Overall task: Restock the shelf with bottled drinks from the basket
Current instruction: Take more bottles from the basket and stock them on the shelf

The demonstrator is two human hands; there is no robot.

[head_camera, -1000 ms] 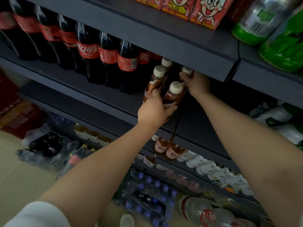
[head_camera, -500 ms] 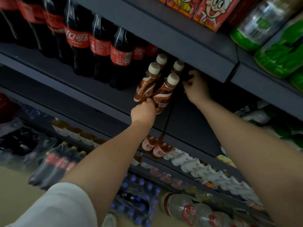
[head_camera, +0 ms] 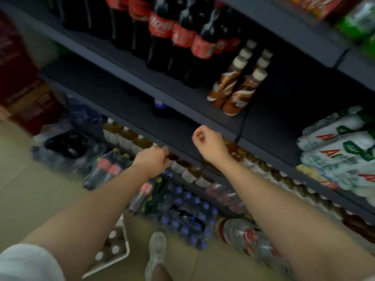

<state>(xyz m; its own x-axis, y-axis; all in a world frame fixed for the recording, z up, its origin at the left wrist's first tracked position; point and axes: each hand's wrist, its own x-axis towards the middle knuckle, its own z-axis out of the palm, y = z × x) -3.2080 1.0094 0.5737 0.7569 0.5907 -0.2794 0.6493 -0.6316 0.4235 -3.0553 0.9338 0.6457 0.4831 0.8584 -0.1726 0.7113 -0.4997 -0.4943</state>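
Note:
Brown coffee-drink bottles with white caps [head_camera: 237,86] stand in two short rows on the dark shelf [head_camera: 182,94], right of the cola bottles. Both my hands hang below that shelf, apart from the bottles. My left hand [head_camera: 153,159] is loosely curled and holds nothing. My right hand [head_camera: 209,144] is closed in a loose fist, also with nothing in it. The white basket [head_camera: 119,246] sits on the floor under my left forearm, with several white-capped bottles in it.
Large cola bottles [head_camera: 182,37] fill the shelf's left part. Lower shelves carry tea bottles [head_camera: 188,171] and white-green packs [head_camera: 341,142]. Shrink-wrapped bottle packs [head_camera: 182,216] lie on the floor, with my shoe [head_camera: 156,254] beside the basket.
Both hands have let go of the brown bottles and dropped away below the shelf. The view has tilted down, so the basket and floor now show.

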